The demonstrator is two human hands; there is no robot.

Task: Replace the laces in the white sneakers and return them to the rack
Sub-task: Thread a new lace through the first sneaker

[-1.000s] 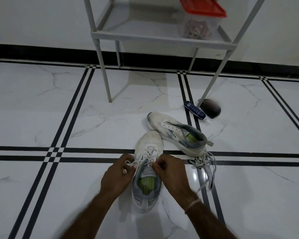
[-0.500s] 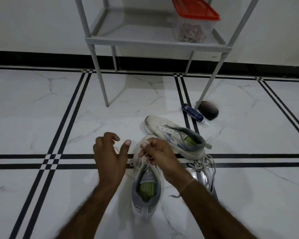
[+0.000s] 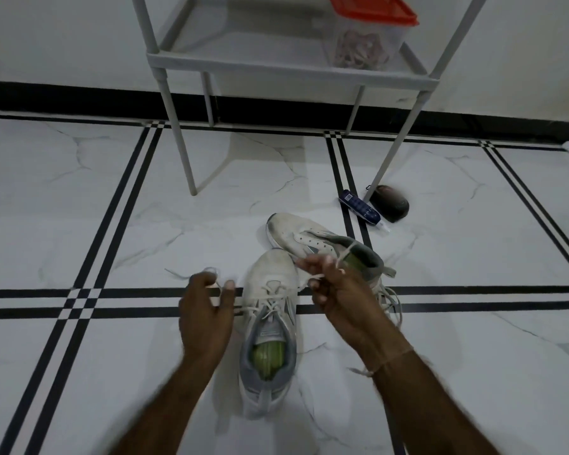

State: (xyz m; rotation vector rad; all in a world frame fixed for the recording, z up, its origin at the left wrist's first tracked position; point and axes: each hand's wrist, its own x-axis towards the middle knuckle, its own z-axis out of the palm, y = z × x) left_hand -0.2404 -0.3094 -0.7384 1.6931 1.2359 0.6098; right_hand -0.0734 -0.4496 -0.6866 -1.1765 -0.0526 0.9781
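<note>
White lace (image 3: 272, 298) threaded through near sneaker (image 3: 270, 270): pinches one end in left hand (image 3: 204, 320), grips the other in right hand (image 3: 339, 290).

No readable text anywhere; markings on blue tube (image 3: 359, 209) too small and blurred.

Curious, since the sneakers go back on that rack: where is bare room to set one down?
The rack shelf is bare from its left posts to the red-lidded container at its right. The floor left of the left hand is open. Crowded: the middle, with the near sneaker, the far sneaker, and the blue tube and dark object by a rack leg.
</note>
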